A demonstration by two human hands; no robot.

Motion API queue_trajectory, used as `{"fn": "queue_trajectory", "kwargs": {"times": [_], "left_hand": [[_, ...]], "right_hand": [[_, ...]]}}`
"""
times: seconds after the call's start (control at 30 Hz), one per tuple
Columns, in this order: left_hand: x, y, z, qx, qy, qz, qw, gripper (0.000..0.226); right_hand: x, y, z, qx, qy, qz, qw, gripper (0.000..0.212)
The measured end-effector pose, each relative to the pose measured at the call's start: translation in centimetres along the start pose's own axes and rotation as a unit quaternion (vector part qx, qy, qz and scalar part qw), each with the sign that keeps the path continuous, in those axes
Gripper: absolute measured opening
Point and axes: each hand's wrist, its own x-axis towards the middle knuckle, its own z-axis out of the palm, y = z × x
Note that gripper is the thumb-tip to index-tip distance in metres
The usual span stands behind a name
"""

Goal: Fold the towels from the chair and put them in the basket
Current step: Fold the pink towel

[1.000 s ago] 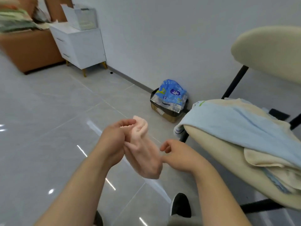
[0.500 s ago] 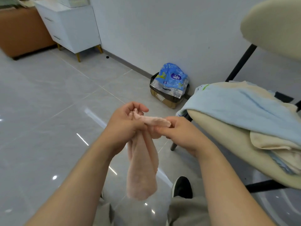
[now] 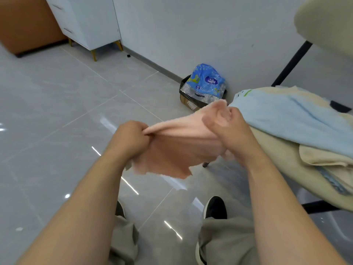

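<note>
A small pink towel point(image 3: 177, 148) hangs stretched between my hands in front of me, above the floor. My left hand point(image 3: 129, 138) grips its left top corner in a fist. My right hand point(image 3: 227, 127) grips the right top corner, beside the chair. The lower edge of the towel hangs loose and blurred. On the cream chair point(image 3: 286, 159) at the right lie a light blue towel point(image 3: 298, 119) and a beige towel point(image 3: 324, 155). No basket is in view.
A small box with a blue plastic package point(image 3: 207, 83) stands on the floor by the wall. A white cabinet point(image 3: 86, 22) and a brown sofa point(image 3: 26, 23) stand at the back left. Grey glossy tiles point(image 3: 66, 115) spread to the left. My feet are below.
The pink towel hung bunched from hands held close together. My hands have moved apart and spread it wide, the right hand going toward the chair. The camera has tilted down.
</note>
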Motion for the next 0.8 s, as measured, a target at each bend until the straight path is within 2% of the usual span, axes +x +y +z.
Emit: {"fn": "queue_trajectory", "kwargs": {"times": [0.07, 0.1, 0.27, 0.43, 0.53, 0.67, 0.73, 0.8], "left_hand": [[0.1, -0.3, -0.5, -0.06, 0.023, -0.035, 0.997, 0.028], [0.2, -0.4, -0.6, -0.072, 0.028, -0.044, 0.996, 0.03], [0.1, -0.7, -0.8, -0.134, 0.0, -0.059, 0.989, 0.034], [0.0, -1.0, -1.0, -0.083, -0.006, -0.049, 0.995, 0.009], [0.3, -1.3, -0.6, 0.003, 0.01, -0.042, 0.999, 0.014], [0.5, -1.2, 0.0, 0.154, 0.117, -0.006, 0.981, 0.018], [0.4, -0.8, 0.0, 0.157, 0.143, 0.018, 0.977, 0.023], [0.3, -0.3, -0.1, 0.111, 0.126, 0.018, 0.986, 0.031]], "right_hand": [[-0.3, 0.6, 0.1, -0.081, -0.046, -0.004, 0.996, 0.061], [-0.3, 1.0, 0.3, -0.11, -0.051, -0.011, 0.993, 0.059], [0.0, 1.3, 0.5, -0.148, -0.017, -0.044, 0.988, 0.018], [0.2, 1.0, 0.4, -0.17, 0.026, -0.038, 0.984, 0.017], [0.3, 0.8, 0.3, -0.164, 0.047, -0.025, 0.985, 0.016], [-0.1, 0.4, 0.3, -0.136, 0.026, -0.016, 0.99, 0.013], [-0.3, 0.3, 0.6, -0.105, 0.012, -0.013, 0.994, 0.016], [-0.5, 0.3, 0.8, -0.067, -0.008, -0.016, 0.998, 0.018]]}}
